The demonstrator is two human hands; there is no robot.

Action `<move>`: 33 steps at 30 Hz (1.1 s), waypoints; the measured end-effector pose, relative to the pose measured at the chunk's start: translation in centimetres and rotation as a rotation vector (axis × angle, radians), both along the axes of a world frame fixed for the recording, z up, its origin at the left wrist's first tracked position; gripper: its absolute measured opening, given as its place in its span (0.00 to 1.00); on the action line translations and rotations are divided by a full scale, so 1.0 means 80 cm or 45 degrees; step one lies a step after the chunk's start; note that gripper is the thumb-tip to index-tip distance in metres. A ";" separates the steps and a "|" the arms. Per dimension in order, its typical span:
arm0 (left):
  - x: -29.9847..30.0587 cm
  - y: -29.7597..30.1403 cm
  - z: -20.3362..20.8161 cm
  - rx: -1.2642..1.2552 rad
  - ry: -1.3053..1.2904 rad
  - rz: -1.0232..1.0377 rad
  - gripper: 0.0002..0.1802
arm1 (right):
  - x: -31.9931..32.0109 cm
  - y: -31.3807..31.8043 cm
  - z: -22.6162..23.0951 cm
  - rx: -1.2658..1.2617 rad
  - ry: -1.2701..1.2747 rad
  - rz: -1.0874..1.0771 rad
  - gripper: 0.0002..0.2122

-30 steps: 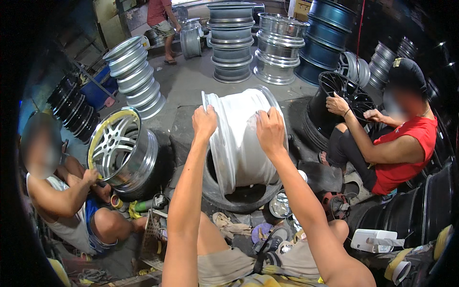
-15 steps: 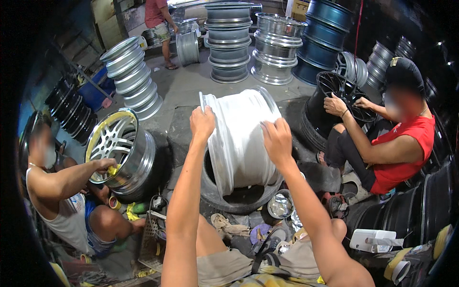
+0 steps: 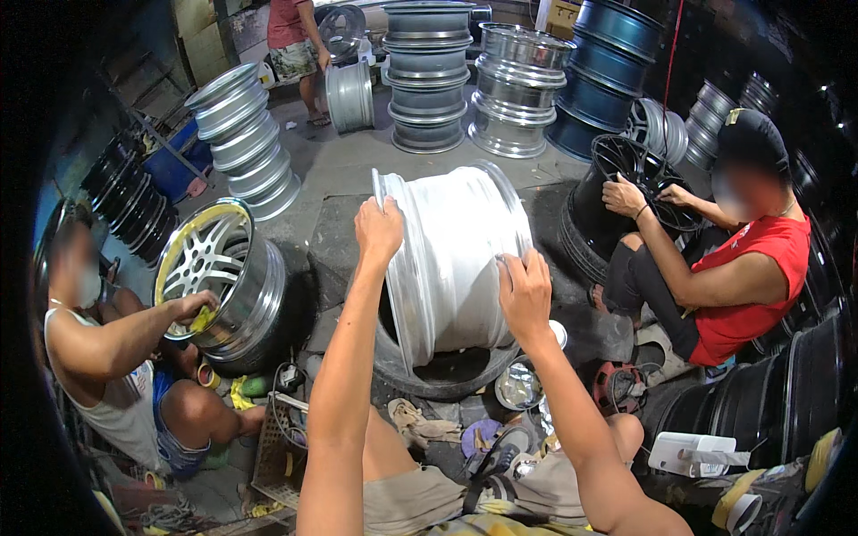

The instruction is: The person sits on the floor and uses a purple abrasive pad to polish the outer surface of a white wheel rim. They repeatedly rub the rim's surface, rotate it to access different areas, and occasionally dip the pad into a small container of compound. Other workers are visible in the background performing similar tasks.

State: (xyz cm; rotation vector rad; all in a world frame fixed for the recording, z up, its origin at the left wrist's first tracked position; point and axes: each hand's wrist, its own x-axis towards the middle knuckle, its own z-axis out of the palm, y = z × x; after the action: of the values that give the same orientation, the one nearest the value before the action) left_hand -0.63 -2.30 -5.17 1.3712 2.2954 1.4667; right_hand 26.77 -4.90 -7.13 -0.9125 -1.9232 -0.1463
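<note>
Directly before me a white-coated wheel rim (image 3: 465,255) lies on its side on a black tire (image 3: 420,384), its barrel facing up. My left hand (image 3: 380,228) is closed over the lip at the left end of the rim. At the right side of the barrel, my right hand (image 3: 527,290) presses with bent fingers drawn together. Whatever may be under those fingertips is hidden. Beside my right forearm sits a round metal bowl (image 3: 518,384) with a shiny, crumpled-looking content. A pale crumpled rag (image 3: 420,422) lies below the tire, close to my leg.
At left, a person wipes a spoked rim (image 3: 210,268) with a yellow cloth. On the right, someone in red works on a black rim (image 3: 608,179). Rim stacks (image 3: 429,80) stand behind, where another person holds a silver rim (image 3: 349,96). A plastic crate (image 3: 277,447) is near my left arm.
My right hand has slid down and slightly right along the barrel, while my left stays on the lip. The left person's wiping hand moved slightly; the person at the back shifted a little with the silver rim.
</note>
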 end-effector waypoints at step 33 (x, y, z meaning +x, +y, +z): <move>0.002 0.008 -0.003 0.063 0.019 0.013 0.24 | 0.009 -0.015 0.001 -0.175 -0.039 -0.367 0.10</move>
State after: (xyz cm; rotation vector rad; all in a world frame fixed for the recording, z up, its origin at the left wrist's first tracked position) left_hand -0.47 -1.70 -5.42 1.3900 2.2930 1.5317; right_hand 27.45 -6.06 -7.09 -1.2850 -1.8381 -0.2008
